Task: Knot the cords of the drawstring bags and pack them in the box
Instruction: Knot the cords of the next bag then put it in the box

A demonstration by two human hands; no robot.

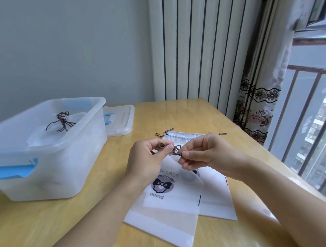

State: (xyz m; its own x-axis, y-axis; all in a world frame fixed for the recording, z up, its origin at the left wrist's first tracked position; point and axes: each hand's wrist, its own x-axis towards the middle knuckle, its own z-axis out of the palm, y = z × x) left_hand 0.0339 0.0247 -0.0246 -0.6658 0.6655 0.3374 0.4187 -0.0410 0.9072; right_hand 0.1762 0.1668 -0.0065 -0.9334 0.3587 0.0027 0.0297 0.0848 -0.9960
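Note:
A white drawstring bag (170, 206) with a black bow logo lies on the wooden table (68, 218), partly lifted at its top. Its dark cord (176, 149) is looped between my hands. My left hand (149, 159) pinches one part of the cord between thumb and finger. My right hand (201, 155) pinches the cord's end. A second white bag (217, 203) lies under it, its gathered top and cords (164, 134) showing beyond my hands. The translucent box (44, 162) stands at the left and holds a bag with knotted cords (62, 121).
The box's lid (121, 120) with a blue handle lies behind the box. A radiator (200, 42) and a patterned curtain (260, 106) stand behind the table. A window with a railing (314, 121) runs along the right, close to the table edge.

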